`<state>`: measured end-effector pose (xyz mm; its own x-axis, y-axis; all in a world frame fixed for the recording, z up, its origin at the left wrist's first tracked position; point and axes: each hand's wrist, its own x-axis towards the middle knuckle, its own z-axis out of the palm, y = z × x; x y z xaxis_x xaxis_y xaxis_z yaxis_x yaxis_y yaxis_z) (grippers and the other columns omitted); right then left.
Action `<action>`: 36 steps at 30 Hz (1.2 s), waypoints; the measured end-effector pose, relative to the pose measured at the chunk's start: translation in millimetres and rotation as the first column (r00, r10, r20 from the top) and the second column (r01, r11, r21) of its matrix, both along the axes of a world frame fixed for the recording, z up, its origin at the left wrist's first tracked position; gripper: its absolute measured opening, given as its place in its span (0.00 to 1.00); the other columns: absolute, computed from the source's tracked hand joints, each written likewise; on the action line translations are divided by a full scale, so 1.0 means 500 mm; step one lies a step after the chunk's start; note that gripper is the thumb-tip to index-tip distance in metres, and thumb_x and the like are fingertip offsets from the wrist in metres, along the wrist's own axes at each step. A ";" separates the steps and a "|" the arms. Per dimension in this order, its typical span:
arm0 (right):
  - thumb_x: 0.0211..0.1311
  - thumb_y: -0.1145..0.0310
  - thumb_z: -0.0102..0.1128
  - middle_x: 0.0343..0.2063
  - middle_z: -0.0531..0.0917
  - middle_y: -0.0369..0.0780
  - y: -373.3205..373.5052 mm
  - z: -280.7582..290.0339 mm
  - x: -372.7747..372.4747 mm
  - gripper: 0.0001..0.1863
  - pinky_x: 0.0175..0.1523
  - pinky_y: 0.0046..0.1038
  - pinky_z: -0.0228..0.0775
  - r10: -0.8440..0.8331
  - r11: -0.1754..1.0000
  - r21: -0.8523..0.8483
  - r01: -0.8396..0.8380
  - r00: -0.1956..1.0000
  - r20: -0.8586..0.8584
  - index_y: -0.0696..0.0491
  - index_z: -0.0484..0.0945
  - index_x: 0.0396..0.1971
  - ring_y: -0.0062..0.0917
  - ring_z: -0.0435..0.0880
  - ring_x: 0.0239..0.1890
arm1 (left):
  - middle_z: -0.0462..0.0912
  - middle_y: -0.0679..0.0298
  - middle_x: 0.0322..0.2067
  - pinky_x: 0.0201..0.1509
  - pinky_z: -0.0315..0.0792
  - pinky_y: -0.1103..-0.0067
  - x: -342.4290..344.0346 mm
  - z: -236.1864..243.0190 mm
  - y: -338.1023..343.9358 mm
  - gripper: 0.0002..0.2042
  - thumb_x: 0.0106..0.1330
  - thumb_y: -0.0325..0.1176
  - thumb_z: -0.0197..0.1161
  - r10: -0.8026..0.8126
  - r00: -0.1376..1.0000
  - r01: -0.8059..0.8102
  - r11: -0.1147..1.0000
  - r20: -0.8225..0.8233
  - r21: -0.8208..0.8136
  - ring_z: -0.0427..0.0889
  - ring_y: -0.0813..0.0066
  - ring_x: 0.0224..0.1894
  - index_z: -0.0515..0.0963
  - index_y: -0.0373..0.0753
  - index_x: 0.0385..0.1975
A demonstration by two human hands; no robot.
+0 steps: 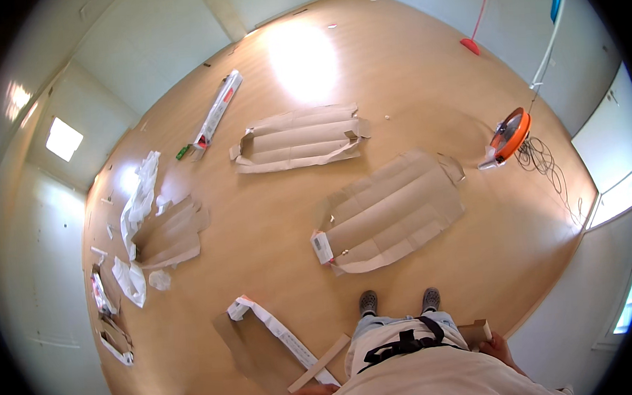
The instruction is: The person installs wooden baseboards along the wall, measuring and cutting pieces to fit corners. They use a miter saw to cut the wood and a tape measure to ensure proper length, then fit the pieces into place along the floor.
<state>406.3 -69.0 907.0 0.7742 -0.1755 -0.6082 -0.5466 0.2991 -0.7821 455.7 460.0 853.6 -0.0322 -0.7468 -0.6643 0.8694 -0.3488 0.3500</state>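
Low at the left side of my body, my left hand (315,394) has its fingers curled; what they hold, if anything, is hidden. A narrow tan strip (322,361) lies slantwise just above that hand, crossing the white edge of an opened cardboard box (256,346). On my other side, my right hand (496,347) is closed round the end of a tan cardboard-like piece (475,332). My torso hides part of this piece.
Flattened cardboard boxes (396,211) (301,138) lie on the floor ahead. White plastic wrapping (139,201) and another cardboard sheet (170,235) are at left. A long white carton (218,111) lies farther off. An orange fan (512,135) and coiled cable (538,161) stand at right.
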 end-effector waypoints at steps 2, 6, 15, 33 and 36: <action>0.67 0.78 0.55 0.41 0.84 0.41 0.029 -0.014 0.007 0.15 0.47 0.26 0.76 -0.049 0.999 -0.015 0.049 0.998 -0.042 0.59 0.73 0.53 0.21 0.83 0.42 | 0.85 0.68 0.40 0.50 0.74 0.78 -0.031 -0.024 0.007 0.17 0.69 0.41 0.66 -0.009 1.000 0.009 0.998 -0.006 -0.060 0.81 0.79 0.43 0.84 0.32 0.45; 0.66 0.79 0.55 0.44 0.84 0.41 0.036 -0.036 -0.027 0.17 0.50 0.27 0.76 -0.013 0.996 -0.093 0.002 0.993 -0.121 0.60 0.74 0.54 0.21 0.82 0.45 | 0.85 0.66 0.42 0.52 0.73 0.78 -0.037 -0.025 0.006 0.16 0.68 0.40 0.66 -0.027 1.000 0.028 0.993 0.009 -0.112 0.81 0.77 0.44 0.84 0.31 0.45; 0.65 0.79 0.57 0.47 0.84 0.38 0.012 0.252 0.006 0.18 0.55 0.26 0.74 0.211 0.974 -0.073 -0.215 0.976 -0.054 0.60 0.75 0.55 0.19 0.80 0.48 | 0.86 0.61 0.44 0.55 0.73 0.76 0.061 0.028 0.027 0.16 0.66 0.36 0.67 -0.140 0.982 0.164 0.966 0.128 -0.201 0.82 0.74 0.48 0.83 0.29 0.46; 0.71 0.80 0.51 0.21 0.80 0.40 0.106 0.196 0.119 0.12 0.24 0.26 0.74 0.195 0.980 -0.092 -0.178 0.954 0.227 0.58 0.66 0.51 0.26 0.83 0.19 | 0.86 0.47 0.38 0.57 0.70 0.61 0.421 0.192 -0.135 0.20 0.69 0.42 0.59 0.367 0.847 -0.015 0.739 0.384 -0.673 0.82 0.53 0.46 0.85 0.28 0.40; 0.73 0.79 0.51 0.19 0.77 0.39 0.114 0.185 0.112 0.09 0.22 0.25 0.72 -0.031 0.996 -0.074 0.046 0.982 0.186 0.59 0.66 0.49 0.25 0.82 0.17 | 0.86 0.46 0.41 0.58 0.71 0.60 0.459 0.215 -0.161 0.22 0.69 0.44 0.59 0.260 0.842 0.044 0.840 0.472 -0.542 0.83 0.53 0.47 0.83 0.26 0.45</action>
<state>462.3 -12.0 999.6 0.8634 -0.2484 -0.4392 -0.3802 0.2519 -0.8900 685.1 379.7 961.3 0.2968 -0.9522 -0.0729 0.5290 0.1003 0.8427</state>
